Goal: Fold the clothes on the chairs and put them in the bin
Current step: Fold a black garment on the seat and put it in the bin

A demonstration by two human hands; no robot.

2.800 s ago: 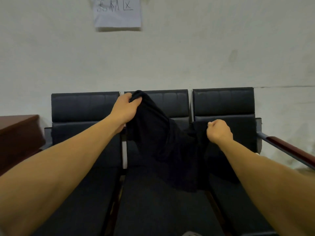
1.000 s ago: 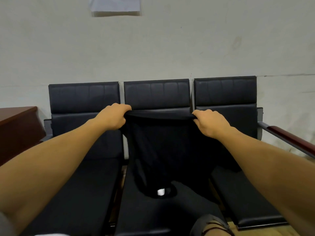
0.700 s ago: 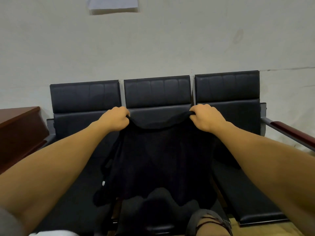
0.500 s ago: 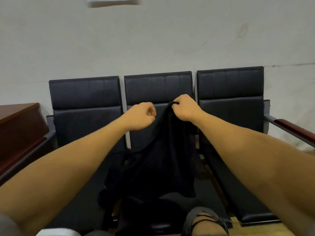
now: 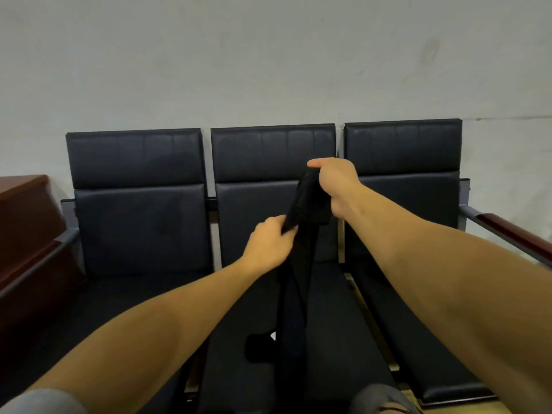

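A black garment hangs doubled lengthwise in a narrow strip over the middle seat of a row of black chairs. My right hand grips its bunched top edge, raised in front of the middle backrest. Lower and to the left, my left hand pinches the garment a short way below that top. The garment's lower end trails onto the middle seat cushion, with a small white tag showing there. No bin is in view.
A dark red wooden cabinet stands left of the chairs. A wooden armrest juts out at the right end of the row. A pale wall is behind the chairs. My knee shows at the bottom edge.
The garment was held spread wide between both hands; the hands came together, its top corners met in my right hand, and my left hand slid down the folded strip.
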